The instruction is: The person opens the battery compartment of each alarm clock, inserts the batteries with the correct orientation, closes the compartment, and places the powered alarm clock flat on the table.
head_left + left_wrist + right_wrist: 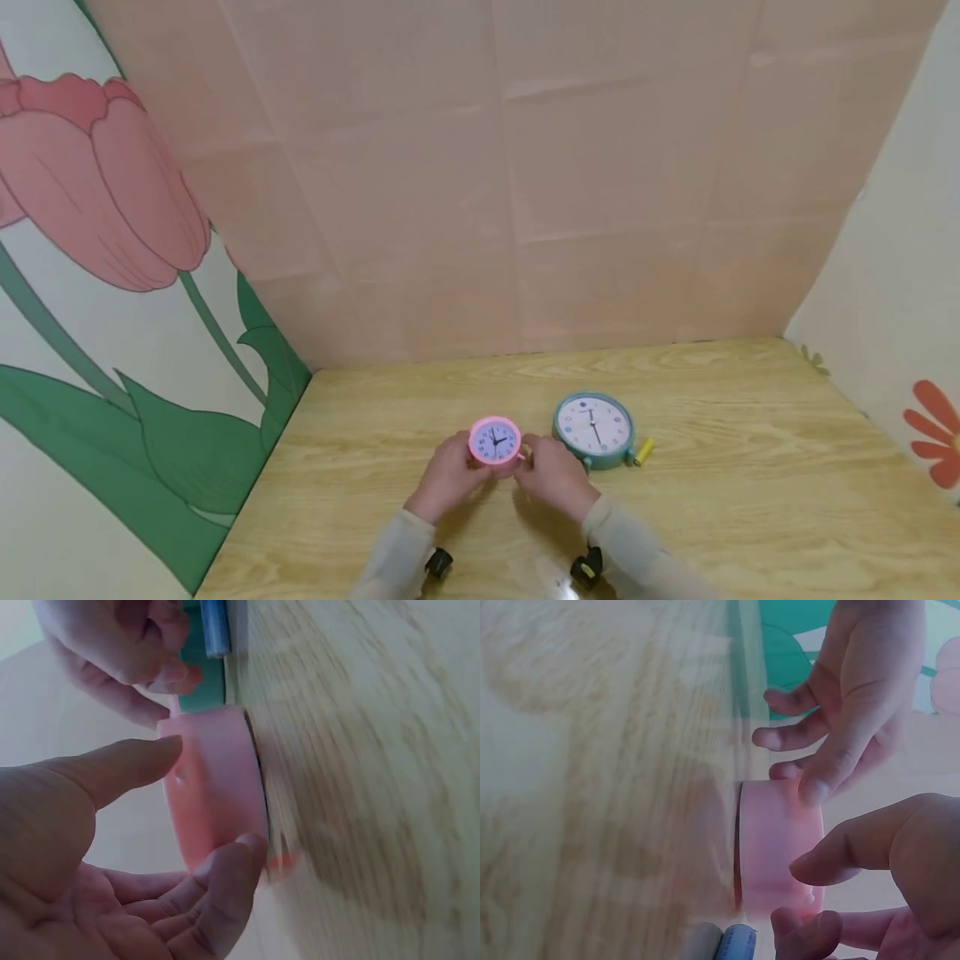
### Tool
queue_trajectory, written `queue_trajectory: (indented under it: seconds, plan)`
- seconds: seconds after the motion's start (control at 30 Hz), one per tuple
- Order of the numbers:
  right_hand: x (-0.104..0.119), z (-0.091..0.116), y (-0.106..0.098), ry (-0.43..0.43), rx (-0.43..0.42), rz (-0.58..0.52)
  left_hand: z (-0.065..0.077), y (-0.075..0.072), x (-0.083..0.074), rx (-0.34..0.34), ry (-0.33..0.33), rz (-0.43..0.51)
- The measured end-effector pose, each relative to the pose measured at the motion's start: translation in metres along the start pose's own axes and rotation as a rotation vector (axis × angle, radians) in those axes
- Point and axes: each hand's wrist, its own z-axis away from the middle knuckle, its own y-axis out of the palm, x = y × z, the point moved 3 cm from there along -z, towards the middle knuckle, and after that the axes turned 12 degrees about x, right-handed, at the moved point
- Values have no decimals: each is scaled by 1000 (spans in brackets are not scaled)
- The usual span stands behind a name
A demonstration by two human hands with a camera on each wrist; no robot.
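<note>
A small pink alarm clock (495,441), its dial facing up, is between both hands just over the table. My left hand (448,479) holds it from the left, the thumb (142,765) against its pink side and the curled fingers (225,892) at its lower edge. From the other side my right hand (553,473) pinches it, with the thumb (840,844) on the casing and fingertips (806,930) near a small knob. The right palm is largely hidden. A larger teal clock (594,425) lies face up just right of the right hand.
A yellow cylinder (643,452), like a battery, lies right of the teal clock. In the left wrist view a blue cylinder (215,628) shows beside the teal casing. The wooden table (375,417) meets a pinkish backing (420,208) behind and painted walls at the sides.
</note>
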Motion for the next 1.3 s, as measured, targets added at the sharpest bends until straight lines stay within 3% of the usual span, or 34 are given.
queue_trajectory:
  seconds: [0.27, 0.63, 0.93, 1.03, 1.3]
  plan:
    - [11, 10, -13, -23, -72, 54, 3, -5, -5, 3, 18, 77]
    - [16, 20, -20, -89, -101, -60, 6, -5, -1, 85, -58, 218]
    - [10, 19, -20, -121, -163, -171, 2, 8, 8, 238, -53, 557]
    - [8, 17, -18, -116, -161, -210, 2, 12, 13, 269, -67, 617]
    - [7, 11, -17, -169, -125, -187, 3, 13, 17, 323, -43, 636]
